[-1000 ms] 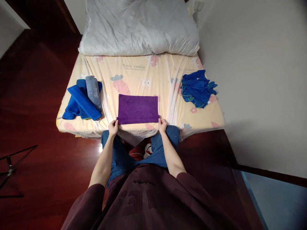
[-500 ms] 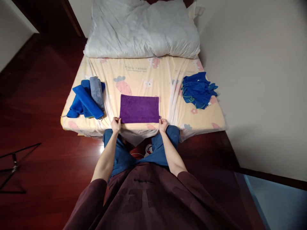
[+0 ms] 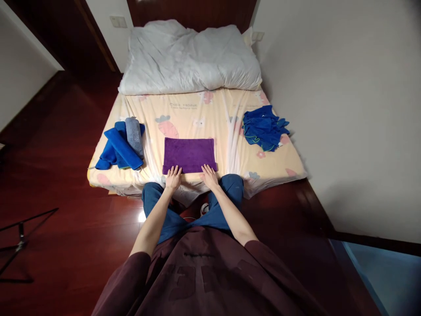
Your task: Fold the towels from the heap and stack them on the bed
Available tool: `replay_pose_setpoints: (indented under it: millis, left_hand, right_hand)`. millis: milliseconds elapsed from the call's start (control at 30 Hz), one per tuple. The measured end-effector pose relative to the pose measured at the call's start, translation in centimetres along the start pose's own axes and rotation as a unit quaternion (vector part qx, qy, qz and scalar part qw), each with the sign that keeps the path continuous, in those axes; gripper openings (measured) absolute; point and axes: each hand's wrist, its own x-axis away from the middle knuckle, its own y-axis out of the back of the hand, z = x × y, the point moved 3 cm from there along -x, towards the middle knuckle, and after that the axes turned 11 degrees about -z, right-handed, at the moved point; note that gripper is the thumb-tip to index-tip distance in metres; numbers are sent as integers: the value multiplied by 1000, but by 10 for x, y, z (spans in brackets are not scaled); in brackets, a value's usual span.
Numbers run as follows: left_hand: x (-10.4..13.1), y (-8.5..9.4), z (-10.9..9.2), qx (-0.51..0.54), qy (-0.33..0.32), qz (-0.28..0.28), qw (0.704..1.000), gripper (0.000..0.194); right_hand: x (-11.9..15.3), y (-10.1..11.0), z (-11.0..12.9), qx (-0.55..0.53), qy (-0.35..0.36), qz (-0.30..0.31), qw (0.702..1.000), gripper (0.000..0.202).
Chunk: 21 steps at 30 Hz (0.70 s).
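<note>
A purple towel lies flat as a rectangle near the bed's front edge, with a narrow fold along its near side. On that fold, left of its middle, my left hand rests with fingers spread. My right hand lies on the same near edge towards the right corner, its fingers stretched out. Neither hand grips the cloth. Rolled blue towels and a rolled grey towel are piled to the left. A crumpled blue cloth heap with green edging sits to the right.
The bed has a yellow patterned sheet. A white quilt is bunched across its far end. A wall stands on the right, and black tripod legs stand on the floor at the left.
Both hands have let go of the towel's near corners and moved inward, fingers now laid on its near edge. A narrow fold now shows there. The view has tilted up a little.
</note>
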Motion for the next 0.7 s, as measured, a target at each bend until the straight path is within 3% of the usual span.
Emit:
replay_pose_setpoints:
  millis: [100, 267, 400, 567, 700]
  left_hand:
    - [-7, 5, 20, -13, 39, -16, 999, 60]
    - [-15, 13, 47, -12, 54, -19, 998, 62]
    - [-18, 9, 55, -19, 35, -11, 999, 62]
    - [-20, 0, 63, -21, 32, -40, 998, 61]
    - [-21, -3, 67, -9, 30, -40, 999, 60]
  right_hand:
    - [-10, 2, -18, 25, -12, 34, 999, 61]
    - [-13, 6, -39, 55, -58, -15, 997, 60]
    - [-14, 1, -40, 62, -61, -36, 996, 60]
    - [-23, -5, -42, 64, -89, -60, 992, 57]
    - [-35, -5, -50, 27, -107, -52, 993, 53]
